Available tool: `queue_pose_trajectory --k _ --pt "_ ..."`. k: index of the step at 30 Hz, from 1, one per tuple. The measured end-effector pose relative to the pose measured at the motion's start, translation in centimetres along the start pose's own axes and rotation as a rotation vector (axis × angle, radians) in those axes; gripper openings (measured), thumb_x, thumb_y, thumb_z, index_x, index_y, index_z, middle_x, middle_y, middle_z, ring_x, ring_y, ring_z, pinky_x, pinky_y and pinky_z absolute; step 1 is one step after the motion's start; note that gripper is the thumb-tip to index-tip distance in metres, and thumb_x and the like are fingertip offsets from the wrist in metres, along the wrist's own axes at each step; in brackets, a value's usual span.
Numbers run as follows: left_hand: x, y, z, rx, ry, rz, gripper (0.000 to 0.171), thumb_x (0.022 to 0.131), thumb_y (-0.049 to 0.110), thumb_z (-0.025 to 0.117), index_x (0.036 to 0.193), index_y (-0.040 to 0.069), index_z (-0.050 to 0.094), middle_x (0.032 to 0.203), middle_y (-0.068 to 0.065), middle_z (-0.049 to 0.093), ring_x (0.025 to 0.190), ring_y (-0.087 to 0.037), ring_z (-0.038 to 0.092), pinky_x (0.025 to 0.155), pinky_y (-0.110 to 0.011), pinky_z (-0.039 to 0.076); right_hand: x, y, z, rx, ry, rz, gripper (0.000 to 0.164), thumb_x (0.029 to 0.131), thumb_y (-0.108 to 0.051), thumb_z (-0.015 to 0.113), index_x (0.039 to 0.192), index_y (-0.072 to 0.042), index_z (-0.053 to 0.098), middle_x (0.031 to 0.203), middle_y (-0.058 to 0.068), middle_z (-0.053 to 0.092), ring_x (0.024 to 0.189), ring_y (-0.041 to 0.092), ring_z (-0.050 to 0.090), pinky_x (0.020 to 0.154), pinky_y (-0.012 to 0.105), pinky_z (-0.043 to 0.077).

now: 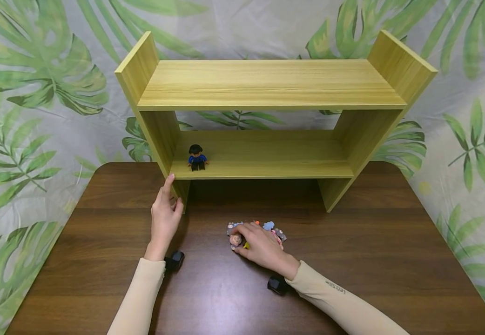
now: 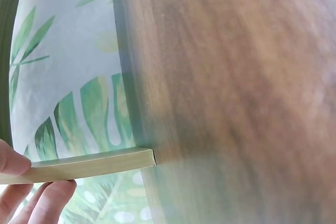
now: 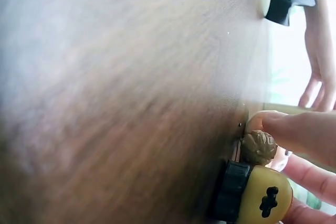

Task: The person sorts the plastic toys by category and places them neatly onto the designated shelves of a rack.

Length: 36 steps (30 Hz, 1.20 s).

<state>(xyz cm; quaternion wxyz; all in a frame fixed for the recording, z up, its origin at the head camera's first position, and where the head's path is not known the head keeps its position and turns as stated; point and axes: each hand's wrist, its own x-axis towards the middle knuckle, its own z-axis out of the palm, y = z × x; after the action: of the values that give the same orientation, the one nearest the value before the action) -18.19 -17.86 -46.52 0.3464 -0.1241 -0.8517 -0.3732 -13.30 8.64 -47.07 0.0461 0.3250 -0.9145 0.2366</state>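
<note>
Left hand [image 1: 166,221] is gripping the shelf side panel [image 1: 163,135]. Right hand [image 1: 263,246] is curling round small toy figures [image 1: 235,241] lying on the table [image 1: 79,260] — sleeve lettering [image 1: 335,287] is showing, too small to read.

You face a dark brown wooden bench [image 1: 372,251] with 2 rounded far corners and a glare on its near part; behind it and at both sides you see pale cloth [image 1: 263,32] printed with green leaves [image 1: 79,83].
</note>
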Motion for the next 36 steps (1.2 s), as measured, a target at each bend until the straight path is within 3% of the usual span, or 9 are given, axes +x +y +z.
queue_pose_trajectory --k 3,10,17,27,31,36 --pt "0.0 -0.1 0.1 0.002 0.01 0.01 0.089 0.079 -0.02 0.055 0.148 0.03 0.029 0.113 -0.022 0.055 0.063 -0.022 0.04 0.052 -0.037 0.047 0.0 0.0 0.0 0.006 0.005 0.005 0.034 0.079 -0.026 0.078 0.108 -0.015 0.063 0.105 0.0 0.064 0.102 0.019 0.06 0.092 0.037 0.045" --pt "0.1 -0.1 0.0 -0.005 0.006 0.008 0.089 0.079 -0.02 0.054 0.148 0.03 0.029 0.117 -0.022 0.054 0.064 -0.024 0.041 0.054 -0.039 0.05 0.0 0.1 -0.3 0.052 0.025 0.049 0.032 0.079 -0.026 0.077 0.106 -0.015 0.063 0.1 -0.001 0.063 0.088 0.012 0.06 0.071 0.029 0.05" --pt "0.0 -0.1 0.0 -0.002 0.007 0.006 0.088 0.08 -0.02 0.054 0.148 0.03 0.029 0.116 -0.023 0.054 0.063 -0.023 0.041 0.052 -0.036 0.045 0.0 0.4 -0.6 0.174 0.049 0.044 0.03 0.081 -0.022 0.076 0.107 -0.014 0.063 0.1 -0.004 0.062 0.089 0.009 0.058 0.076 0.027 0.049" --pt "0.0 -0.1 0.1 0.005 0.004 0.007 0.087 0.08 -0.019 0.055 0.148 0.03 0.029 0.114 -0.022 0.054 0.06 -0.02 0.037 0.051 -0.033 0.042 -0.1 0.7 -1.4 0.421 0.077 0.029 0.031 0.082 -0.006 0.074 0.11 -0.004 0.06 0.1 0.002 0.057 0.087 0.015 0.062 0.077 0.026 0.052" --pt "0.0 -0.1 0.0 0.008 -0.001 0.006 0.086 0.081 -0.018 0.054 0.148 0.029 0.029 0.105 -0.021 0.053 0.061 -0.021 0.036 0.051 -0.035 0.043 -0.1 0.8 -2.0 0.459 0.088 0.029 0.033 0.081 -0.003 0.074 0.111 -0.003 0.059 0.1 0.003 0.057 0.086 0.017 0.063 0.075 0.028 0.053" --pt "0.0 -0.1 0.0 0.005 -0.004 -0.001 0.086 0.081 -0.018 0.054 0.148 0.029 0.028 0.109 -0.022 0.053 0.062 -0.022 0.037 0.052 -0.036 0.045 -0.1 0.9 -2.7 0.475 0.108 0.024 0.034 0.081 -0.004 0.074 0.112 -0.006 0.06 0.099 0.001 0.057 0.084 0.015 0.061 0.072 0.029 0.054"
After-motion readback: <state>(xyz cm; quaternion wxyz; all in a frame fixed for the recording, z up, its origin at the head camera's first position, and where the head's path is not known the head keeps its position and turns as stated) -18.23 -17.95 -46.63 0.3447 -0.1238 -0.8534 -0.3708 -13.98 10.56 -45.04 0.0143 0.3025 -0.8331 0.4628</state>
